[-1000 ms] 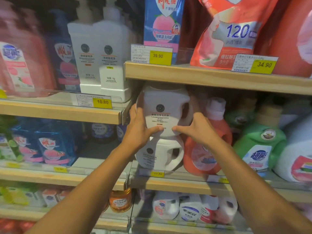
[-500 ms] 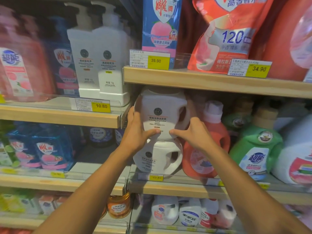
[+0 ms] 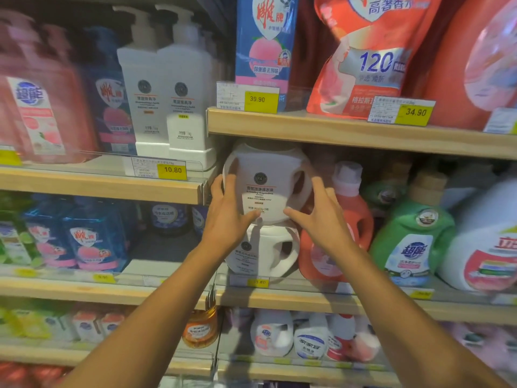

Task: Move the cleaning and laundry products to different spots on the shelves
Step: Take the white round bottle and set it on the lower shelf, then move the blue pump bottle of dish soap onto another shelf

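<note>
A white laundry-capsule jug (image 3: 265, 175) sits on top of a second white jug (image 3: 268, 253) on the middle shelf (image 3: 363, 302), just under the shelf board above (image 3: 335, 131). The left hand (image 3: 226, 219) lies against its left side and the right hand (image 3: 321, 219) against its right. The fingers (image 3: 216, 187) are spread and fairly straight, pointing up along the jug's flanks, and both thumbs press the lower front label. A red bottle (image 3: 352, 211) stands just beside it on the right.
</note>
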{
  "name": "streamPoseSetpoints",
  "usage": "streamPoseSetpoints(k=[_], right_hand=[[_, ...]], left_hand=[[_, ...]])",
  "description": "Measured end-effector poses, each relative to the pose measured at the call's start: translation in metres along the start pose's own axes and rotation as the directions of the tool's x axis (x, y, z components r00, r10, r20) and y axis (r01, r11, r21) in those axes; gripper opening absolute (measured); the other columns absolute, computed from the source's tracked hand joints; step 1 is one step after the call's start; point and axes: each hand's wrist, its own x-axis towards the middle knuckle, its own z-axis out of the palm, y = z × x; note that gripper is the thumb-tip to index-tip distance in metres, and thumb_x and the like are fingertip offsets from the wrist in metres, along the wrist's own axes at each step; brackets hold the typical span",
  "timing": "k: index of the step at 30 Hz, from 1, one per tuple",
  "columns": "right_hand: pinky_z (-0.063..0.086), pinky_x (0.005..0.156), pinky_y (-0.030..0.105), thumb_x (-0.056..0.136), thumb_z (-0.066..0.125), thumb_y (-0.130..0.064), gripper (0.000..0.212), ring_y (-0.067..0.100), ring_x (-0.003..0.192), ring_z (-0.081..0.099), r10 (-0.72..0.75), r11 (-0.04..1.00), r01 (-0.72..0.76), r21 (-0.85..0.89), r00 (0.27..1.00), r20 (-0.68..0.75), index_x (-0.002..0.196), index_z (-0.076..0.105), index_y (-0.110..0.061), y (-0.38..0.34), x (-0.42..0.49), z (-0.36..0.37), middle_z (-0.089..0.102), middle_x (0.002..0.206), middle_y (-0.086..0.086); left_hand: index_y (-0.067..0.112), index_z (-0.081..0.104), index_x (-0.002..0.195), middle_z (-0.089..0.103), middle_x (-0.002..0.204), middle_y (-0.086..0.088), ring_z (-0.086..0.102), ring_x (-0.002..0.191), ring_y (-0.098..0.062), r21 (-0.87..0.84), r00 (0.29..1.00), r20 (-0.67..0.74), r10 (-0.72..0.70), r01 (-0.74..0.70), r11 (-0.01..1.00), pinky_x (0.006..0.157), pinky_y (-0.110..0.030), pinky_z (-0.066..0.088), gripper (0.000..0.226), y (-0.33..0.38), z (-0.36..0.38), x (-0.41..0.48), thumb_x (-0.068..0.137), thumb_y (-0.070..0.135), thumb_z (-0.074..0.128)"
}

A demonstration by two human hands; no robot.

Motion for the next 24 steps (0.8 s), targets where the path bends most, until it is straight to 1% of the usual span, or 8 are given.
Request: streamPoseSetpoints(k=[2, 4, 7, 10, 13, 15, 20, 24], right_hand=[[0.038, 0.069, 0.034, 0.082, 0.079, -0.037, 0.071, 0.027, 0.091, 0.055, -0.036, 0.999, 0.036, -0.008, 0.999, -0.015, 0.135, 0.032, -0.039, -0.008, -0.006, -0.009, 0.041, 0.101, -0.003], [0.039, 0.072, 0.033, 0.083, 0.079, -0.033, 0.078, 0.024, 0.097, 0.054, -0.084, 0.996, 0.084, -0.018, 0.996, -0.009, 0.146, 0.033, -0.037, -0.018, -0.013, -0.016, 0.041, 0.112, -0.003], [0.049, 0.082, 0.039, 0.083, 0.079, -0.026, 0.082, 0.022, 0.112, 0.052, -0.14, 0.99, 0.14, -0.009, 0.99, 0.019, 0.153, 0.036, -0.03, -0.036, -0.028, -0.027, 0.045, 0.131, 0.0], [0.047, 0.101, 0.044, 0.087, 0.076, -0.026, 0.079, 0.024, 0.132, 0.045, -0.124, 0.992, 0.125, -0.018, 0.99, 0.071, 0.154, 0.035, -0.029, -0.058, -0.044, -0.043, 0.04, 0.151, 0.001], [0.045, 0.104, 0.046, 0.089, 0.074, -0.028, 0.077, 0.026, 0.135, 0.043, -0.103, 0.993, 0.108, -0.054, 0.991, 0.087, 0.155, 0.035, -0.03, -0.083, -0.059, -0.063, 0.04, 0.152, 0.003], [0.044, 0.104, 0.045, 0.09, 0.074, -0.029, 0.075, 0.028, 0.134, 0.044, -0.096, 0.992, 0.102, -0.079, 0.992, 0.086, 0.154, 0.036, -0.029, -0.102, -0.07, -0.077, 0.043, 0.15, 0.003], [0.041, 0.101, 0.039, 0.088, 0.073, -0.027, 0.076, 0.027, 0.13, 0.046, -0.075, 0.985, 0.086, -0.151, 0.994, 0.076, 0.154, 0.036, -0.033, -0.156, -0.109, -0.108, 0.045, 0.147, 0.001], [0.045, 0.101, 0.046, 0.087, 0.072, -0.032, 0.08, 0.027, 0.131, 0.046, -0.054, 0.982, 0.071, -0.177, 0.994, 0.098, 0.155, 0.03, -0.039, -0.209, -0.137, -0.141, 0.043, 0.15, 0.0]], left_hand=[[0.025, 0.02, 0.152, 0.013, 0.159, -0.007, 0.031, 0.141, -0.033, 0.03, 1.0, 0.02, -0.011, 0.01, 0.999, 0.109, -0.05, 0.04, 0.088, 0.006, -0.007, -0.007, 0.085, 0.027, 0.076], [0.035, 0.014, 0.155, 0.013, 0.16, -0.006, 0.027, 0.143, -0.032, 0.049, 0.998, 0.058, 0.007, -0.01, 0.999, 0.111, -0.051, 0.037, 0.09, 0.014, -0.017, -0.016, 0.088, 0.028, 0.073], [0.04, 0.015, 0.155, 0.02, 0.155, -0.004, 0.033, 0.138, -0.031, 0.091, 0.989, 0.128, 0.076, -0.088, 0.992, 0.105, -0.051, 0.041, 0.085, 0.029, -0.035, -0.032, 0.09, 0.03, 0.068], [0.04, 0.016, 0.154, 0.027, 0.15, -0.005, 0.037, 0.132, -0.029, 0.147, 0.977, 0.167, 0.134, -0.159, 0.976, 0.098, -0.049, 0.046, 0.081, 0.042, -0.061, -0.051, 0.091, 0.031, 0.066], [0.045, 0.012, 0.152, 0.031, 0.148, -0.003, 0.037, 0.131, -0.027, 0.208, 0.969, 0.192, 0.153, -0.193, 0.959, 0.09, -0.049, 0.052, 0.084, 0.054, -0.094, -0.064, 0.091, 0.03, 0.067], [0.043, 0.012, 0.154, 0.032, 0.146, -0.002, 0.036, 0.131, -0.026, 0.236, 0.968, 0.195, 0.157, -0.201, 0.951, 0.087, -0.05, 0.053, 0.085, 0.06, -0.118, -0.073, 0.091, 0.03, 0.067], [0.04, 0.01, 0.156, 0.034, 0.147, -0.004, 0.036, 0.133, -0.027, 0.248, 0.959, 0.219, 0.179, -0.232, 0.94, 0.091, -0.051, 0.051, 0.088, 0.074, -0.178, -0.105, 0.09, 0.035, 0.068], [0.042, 0.009, 0.155, 0.038, 0.144, -0.007, 0.042, 0.126, -0.031, 0.238, 0.951, 0.217, 0.22, -0.271, 0.933, 0.086, -0.05, 0.052, 0.091, 0.096, -0.234, -0.127, 0.088, 0.033, 0.069]])
